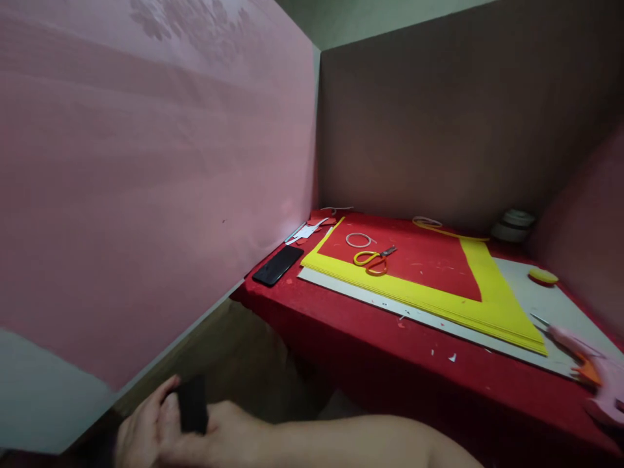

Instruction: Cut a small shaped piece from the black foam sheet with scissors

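Observation:
My left hand point(146, 429) is low at the bottom left, below the table's edge, its forearm running in from the bottom right. Its fingers are closed around a small black object point(194, 403) that I cannot name. My right hand is out of view. Orange-handled scissors point(373, 259) lie shut on a red sheet point(429, 260), which rests on a stack of yellow sheets point(487, 299). Under these lies a grey board point(560, 305). A white ring point(358, 240) sits just behind the scissors.
A black phone point(277, 265) lies at the left corner of the red-covered table point(365, 338). A pink glue gun point(595, 370) lies at the right edge. A tape roll point(513, 226) and a yellow disc point(543, 277) sit back right. A pink partition point(146, 162) closes the left.

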A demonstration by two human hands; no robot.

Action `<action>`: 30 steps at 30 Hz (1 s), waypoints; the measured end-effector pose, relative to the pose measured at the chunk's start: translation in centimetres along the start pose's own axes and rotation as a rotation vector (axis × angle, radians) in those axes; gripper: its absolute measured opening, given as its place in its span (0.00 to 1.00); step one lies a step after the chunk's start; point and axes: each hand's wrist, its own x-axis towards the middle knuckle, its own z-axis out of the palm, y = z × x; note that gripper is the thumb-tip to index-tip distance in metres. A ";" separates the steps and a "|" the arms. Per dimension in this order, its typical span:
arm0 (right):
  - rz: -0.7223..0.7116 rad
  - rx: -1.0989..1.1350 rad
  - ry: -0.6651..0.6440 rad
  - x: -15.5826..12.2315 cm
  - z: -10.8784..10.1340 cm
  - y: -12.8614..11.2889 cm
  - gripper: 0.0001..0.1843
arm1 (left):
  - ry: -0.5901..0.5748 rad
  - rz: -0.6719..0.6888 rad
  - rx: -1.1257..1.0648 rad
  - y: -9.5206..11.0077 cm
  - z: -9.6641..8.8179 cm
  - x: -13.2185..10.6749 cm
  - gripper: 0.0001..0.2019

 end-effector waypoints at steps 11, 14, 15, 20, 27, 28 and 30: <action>-0.271 0.380 0.898 -23.8 -15.6 -10.9 0.27 | -0.063 0.247 -0.380 14.2 3.3 1.5 0.28; -0.429 0.401 1.091 -26.7 -17.2 -9.9 0.32 | -0.372 0.026 -0.840 15.8 4.7 1.1 0.30; -0.448 0.401 1.112 -26.9 -17.5 -9.4 0.33 | -0.525 -0.016 -1.037 16.5 5.1 0.9 0.29; -0.446 0.389 1.048 -26.0 -18.7 -8.0 0.33 | -0.902 -0.117 -1.524 21.7 5.5 0.7 0.16; -0.500 0.379 0.978 -25.2 -19.2 -8.6 0.29 | -0.715 -0.252 -1.348 26.9 6.4 3.8 0.19; -0.510 0.361 0.935 -25.2 -19.3 -8.5 0.28 | -0.703 -0.228 -1.345 27.3 6.8 4.3 0.19; -0.505 0.300 0.829 -25.3 -19.6 -8.2 0.21 | -0.681 -0.170 -1.349 28.0 7.4 5.5 0.18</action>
